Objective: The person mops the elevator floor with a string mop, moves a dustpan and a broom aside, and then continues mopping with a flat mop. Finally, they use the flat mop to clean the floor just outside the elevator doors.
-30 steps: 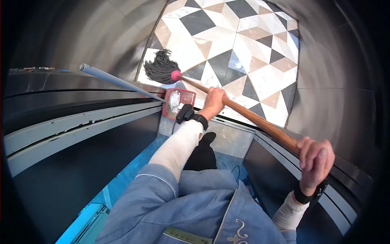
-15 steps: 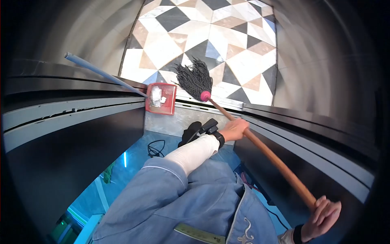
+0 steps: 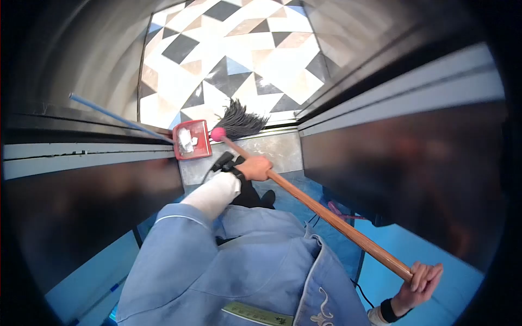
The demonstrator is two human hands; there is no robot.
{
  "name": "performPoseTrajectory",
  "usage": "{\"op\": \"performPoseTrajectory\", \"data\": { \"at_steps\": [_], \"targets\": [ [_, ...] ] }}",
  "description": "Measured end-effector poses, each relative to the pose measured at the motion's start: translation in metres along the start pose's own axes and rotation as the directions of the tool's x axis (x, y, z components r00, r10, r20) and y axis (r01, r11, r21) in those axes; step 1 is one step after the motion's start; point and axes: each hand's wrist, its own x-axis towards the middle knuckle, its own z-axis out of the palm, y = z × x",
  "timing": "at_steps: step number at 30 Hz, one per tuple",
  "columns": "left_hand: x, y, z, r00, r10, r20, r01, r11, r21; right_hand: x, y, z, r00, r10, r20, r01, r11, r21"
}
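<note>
My left hand (image 3: pixel 255 168) is wrapped round the wooden handle (image 3: pixel 326 213) of a mop, a short way below its pink socket (image 3: pixel 218 134). Near the handle's far end, at the lower right, the fingers of my right hand (image 3: pixel 421 283) are closed on it. The dark stringy mop head (image 3: pixel 239 120) lies across the door threshold, its strands spread to the right of the socket. Just left of the socket stands a red dustpan (image 3: pixel 208 142) with white scraps (image 3: pixel 187 140) inside and a long blue-grey handle (image 3: pixel 117 116) slanting to the upper left.
Beyond the threshold (image 3: pixel 272 149) lies a patterned tile floor (image 3: pixel 228 70). Dark door panels (image 3: pixel 92 217) flank me on the left and right (image 3: pixel 391 163). Blue flooring, a black cable (image 3: pixel 361 293) and a pink cord (image 3: pixel 337 209) show near my body.
The mop's socket has come closer to the dustpan, and its strands now trail right instead of up and left. My left hand appears further left. The whole view has shifted and turned.
</note>
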Motion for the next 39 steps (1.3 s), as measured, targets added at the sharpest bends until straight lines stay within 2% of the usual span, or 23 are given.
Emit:
{"op": "performPoseTrajectory", "data": {
  "at_steps": [5,7,8,9,11,13,15,17,18,20,21,23,24,25,27,29,31,33,34,36,37,39],
  "targets": [
    [-0.024,0.059,-0.032,0.994,-0.01,0.113,-0.001,0.995,0.096,-0.043,0.008,-0.082,0.984,-0.037,-0.173,0.06,0.99,0.127],
    [-0.032,0.088,-0.032,0.994,0.016,0.108,-0.03,0.991,0.131,-0.062,0.004,-0.12,0.957,-0.066,-0.282,0.134,0.964,0.232],
    [-0.035,0.094,-0.024,0.994,0.102,0.048,-0.107,0.987,0.121,-0.069,0.004,-0.131,0.91,-0.065,-0.409,0.187,0.946,0.265],
    [-0.039,0.108,-0.022,0.993,0.109,0.048,-0.114,0.985,0.131,-0.074,0.007,-0.153,0.906,-0.071,-0.417,0.198,0.943,0.268],
    [-0.046,0.139,-0.03,0.983,0.177,0.057,-0.181,0.979,0.098,-0.089,0.011,-0.205,0.918,-0.105,-0.383,0.286,0.844,0.454],
    [-0.045,0.161,-0.042,0.981,0.184,0.061,-0.189,0.977,0.095,-0.105,0.012,-0.233,0.895,-0.121,-0.43,0.332,0.826,0.456],
    [-0.041,0.159,-0.048,0.98,0.186,0.071,-0.191,0.978,0.078,-0.105,0.011,-0.222,0.872,-0.126,-0.472,0.363,0.815,0.453],
    [-0.02,0.14,-0.063,0.984,0.178,-0.014,-0.172,0.967,0.187,-0.107,0.015,-0.197,0.891,-0.117,-0.438,0.338,0.814,0.472],
    [-0.016,0.138,-0.069,0.983,0.182,-0.004,-0.179,0.967,0.182,-0.106,0.01,-0.185,0.888,-0.113,-0.445,0.337,0.819,0.464],
    [-0.014,0.134,-0.079,0.942,0.313,-0.124,-0.27,0.922,0.276,-0.107,-0.01,-0.165,0.895,-0.247,-0.372,0.395,0.825,0.404],
    [-0.011,0.132,-0.083,0.943,0.309,-0.122,-0.269,0.926,0.264,-0.107,-0.016,-0.161,0.898,-0.242,-0.367,0.387,0.832,0.398],
    [0.002,0.134,-0.083,0.912,0.331,-0.242,-0.242,0.911,0.333,-0.103,-0.028,-0.148,0.876,-0.305,-0.374,0.422,0.86,0.286],
    [0.011,0.129,-0.08,0.905,0.309,-0.293,-0.216,0.926,0.31,-0.101,-0.032,-0.142,0.919,-0.323,-0.227,0.386,0.853,0.351],
    [0.019,0.124,-0.078,0.907,0.297,-0.298,-0.209,0.933,0.294,-0.096,-0.037,-0.125,0.925,-0.315,-0.212,0.372,0.861,0.347],
    [0.033,0.11,-0.077,0.838,0.248,-0.486,-0.161,0.963,0.214,-0.083,-0.035,-0.079,0.935,-0.321,-0.149,0.353,0.88,0.318],
    [0.05,0.094,-0.067,0.866,0.178,-0.466,-0.105,0.978,0.178,-0.073,-0.016,-0.035,0.941,-0.319,-0.115,0.339,0.891,0.304],
    [0.063,0.075,-0.041,0.877,0.154,-0.455,-0.104,0.986,0.133,-0.07,0.018,0.001,0.954,-0.273,-0.125,0.275,0.961,0.0],
    [0.074,0.052,-0.019,0.945,0.013,-0.328,-0.014,1.0,0.001,-0.059,0.047,0.047,0.972,-0.235,-0.005,0.234,0.97,-0.071],
    [0.08,0.036,-0.001,0.963,-0.012,-0.268,0.017,1.0,0.014,-0.052,0.053,0.058,0.974,-0.225,0.008,0.224,0.971,-0.078],
    [0.072,0.032,0.016,0.976,-0.014,-0.218,0.016,1.0,0.008,-0.047,0.057,0.07,0.975,-0.165,0.149,0.19,0.965,-0.178],
    [0.067,0.032,0.025,0.985,-0.014,-0.171,0.017,1.0,0.019,-0.046,0.055,0.061,0.976,-0.154,0.153,0.182,0.965,-0.188],
    [0.052,0.045,0.028,0.985,0.061,-0.16,-0.059,0.998,0.017,-0.044,0.044,0.026,0.997,-0.061,-0.056,0.058,0.997,-0.058]
  ]
}}
